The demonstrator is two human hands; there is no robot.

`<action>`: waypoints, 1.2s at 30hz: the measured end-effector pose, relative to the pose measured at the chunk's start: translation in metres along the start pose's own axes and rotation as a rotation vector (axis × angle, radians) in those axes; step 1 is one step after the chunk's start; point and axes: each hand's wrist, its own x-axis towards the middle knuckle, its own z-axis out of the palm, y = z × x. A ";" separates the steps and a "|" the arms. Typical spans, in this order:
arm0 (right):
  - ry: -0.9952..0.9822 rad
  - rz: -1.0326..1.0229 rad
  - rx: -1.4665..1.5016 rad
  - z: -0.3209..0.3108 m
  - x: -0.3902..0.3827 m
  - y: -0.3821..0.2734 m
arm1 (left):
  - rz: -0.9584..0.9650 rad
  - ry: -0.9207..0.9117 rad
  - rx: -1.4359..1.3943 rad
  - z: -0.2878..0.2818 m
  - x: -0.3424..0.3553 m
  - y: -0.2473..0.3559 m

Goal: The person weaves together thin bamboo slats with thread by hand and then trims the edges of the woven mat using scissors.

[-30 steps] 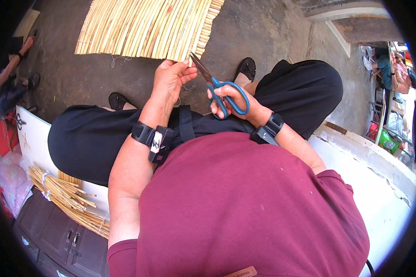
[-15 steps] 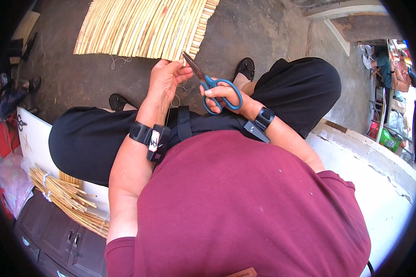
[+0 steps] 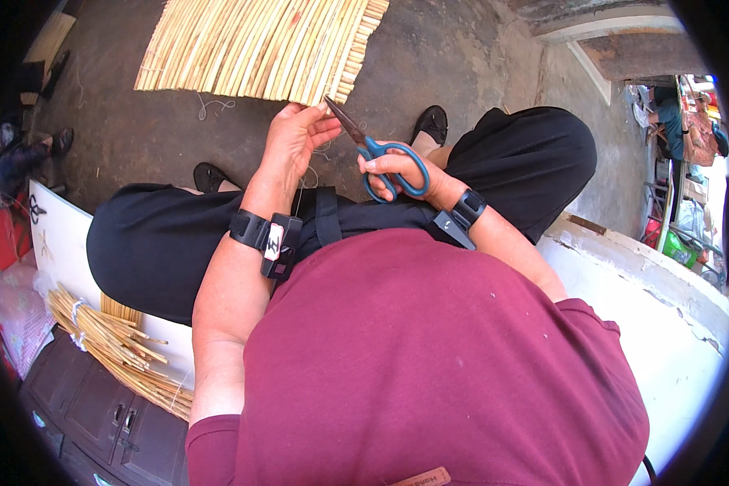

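A mat of pale cane sticks [image 3: 243, 49] lies at the top, with loose string along its near edge. My left hand [image 3: 295, 138] has its fingers closed on the mat's near right corner; a thin thread hangs below them toward my lap. My right hand [image 3: 401, 174] grips blue-handled scissors [image 3: 347, 121], their blade tips at that same corner, beside my left thumb. Whether the blades touch thread or cane is too small to tell.
Below left are a bundle of long canes [image 3: 113, 348] on a white board [image 3: 53, 235] and a dark cabinet [image 3: 97, 405]. A co-worker's legs [image 3: 24, 162] show at far left, another person [image 3: 692, 134] among clutter at far right. A white ledge [image 3: 640, 316] is beside me.
My right hand and the scissors have shifted a little left since a second ago, with the tips still at the mat's corner. My left hand has barely moved.
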 end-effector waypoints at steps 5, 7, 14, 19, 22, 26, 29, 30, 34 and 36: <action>-0.043 0.083 0.202 0.003 -0.003 -0.005 | 0.037 0.027 -0.010 0.003 -0.001 0.000; -0.025 0.085 0.255 0.006 -0.004 -0.006 | 0.044 0.040 -0.002 0.005 -0.003 0.000; -0.005 0.041 0.316 0.005 0.009 0.002 | 0.055 0.051 -0.003 0.010 0.000 -0.001; 0.062 -0.063 0.032 0.007 0.012 -0.007 | 0.059 0.068 0.021 0.010 0.001 0.001; 0.100 -0.065 -0.195 0.003 0.013 -0.008 | 0.044 0.065 0.038 0.009 0.002 0.002; 0.239 -0.080 -0.407 -0.001 0.014 -0.004 | 0.032 0.020 0.045 0.005 0.006 0.000; 0.297 -0.093 -0.501 -0.007 0.016 0.000 | 0.026 0.007 0.057 0.003 0.007 0.001; 0.318 -0.091 -0.540 -0.007 0.017 0.000 | 0.022 0.003 0.067 0.002 0.007 0.001; 0.308 -0.054 -0.489 -0.006 0.014 -0.008 | -0.029 -0.002 -0.070 0.000 0.005 -0.001; 0.300 -0.001 -0.560 -0.005 0.013 -0.018 | -0.019 0.006 -0.102 -0.001 0.004 -0.002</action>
